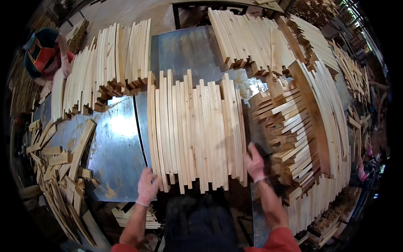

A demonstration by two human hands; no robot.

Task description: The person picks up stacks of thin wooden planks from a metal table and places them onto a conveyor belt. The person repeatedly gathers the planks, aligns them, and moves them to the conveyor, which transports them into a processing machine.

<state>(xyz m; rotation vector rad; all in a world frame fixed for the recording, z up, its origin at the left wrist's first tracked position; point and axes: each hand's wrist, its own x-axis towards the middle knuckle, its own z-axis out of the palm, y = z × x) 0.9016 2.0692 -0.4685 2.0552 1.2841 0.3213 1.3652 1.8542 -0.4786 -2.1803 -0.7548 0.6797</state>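
Observation:
In front of me a row of pale wooden slats (193,134) lies side by side, their near ends uneven. My left hand (149,187), in a thin pale glove, is at the row's near left corner, thumb and fingers apart. On the opposite side my right hand (255,163), gloved likewise, is beside the outermost slats with its fingers stretched upward. Neither hand is wrapped round a slat. Whether the fingertips touch the wood, I cannot tell.
A metal table (113,155) supports the wood. Offcuts (63,168) pile up at left. More slats stand in rows at far left (121,59) and far right (252,40). Stacked slats (298,130) rise close on my right. A co-worker (46,54) handles slats at far left.

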